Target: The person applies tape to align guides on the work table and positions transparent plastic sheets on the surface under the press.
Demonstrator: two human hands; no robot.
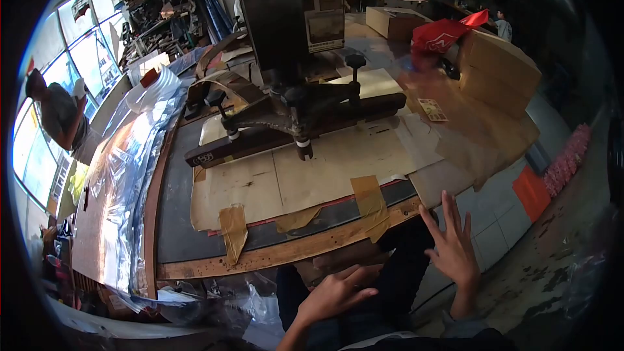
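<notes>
My right hand (450, 250) is raised at the front right corner of the worktable, fingers spread, holding nothing. Its fingertips overlap the edge of a brown sheet (448, 179); whether they touch it I cannot tell. Low over my lap, my left hand (335, 296) is empty, its thumb held away from partly bent fingers. In front of both hands, a pale board (312, 179) lies on a dark mat (179, 221), with brown tape (369, 201) running over its front edge. Above the board stands a black metal press (299, 107) with a long dark bar (224, 151) beneath it.
Clear plastic sheeting (130, 175) covers the left side. Cardboard boxes (500, 68) and a red bag (439, 36) stand at the back right. A person (58, 114) is by the windows at left. An orange sheet (532, 193) and pink bundle (567, 159) are at right.
</notes>
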